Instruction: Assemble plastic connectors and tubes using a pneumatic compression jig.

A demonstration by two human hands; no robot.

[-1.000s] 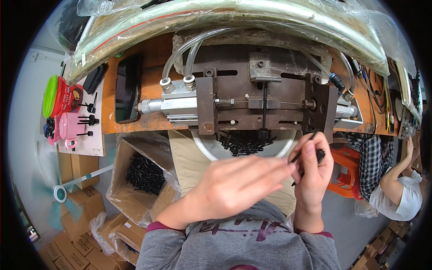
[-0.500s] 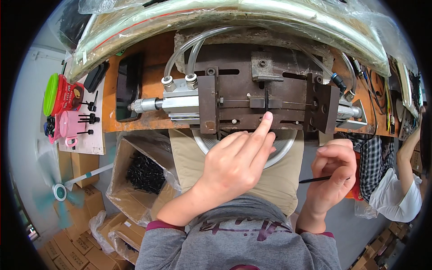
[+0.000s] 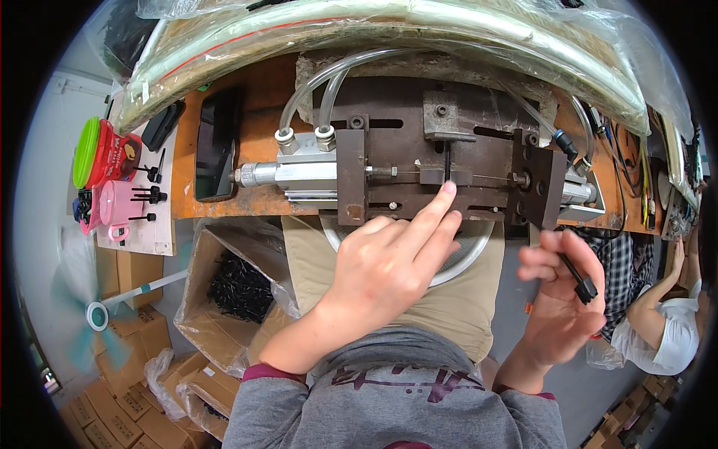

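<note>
My left hand reaches over the front of a dark metal fixture. Its index finger is stretched out, the tip at the lower end of a thin black rod-like part in the middle block. Thin pins from both sides point at that block. The left pin comes from a bolt-like rod end, the right from a rod end. Lower right, my right hand is palm up, fingers curled, with a black plastic piece held among them. That piece has a slim stem and a wider notched head.
Silver air cylinders with clear hoses flank the fixture. A phone lies left on the wooden bench. Beyond are a pink cup and several black pieces. Below stands a carton of black parts. A co-worker's arm shows at right.
Both rod ends have moved inward toward the middle block. My right hand has turned palm up and opened somewhat, bringing the black piece's head into sight. My left finger stays at the block.
</note>
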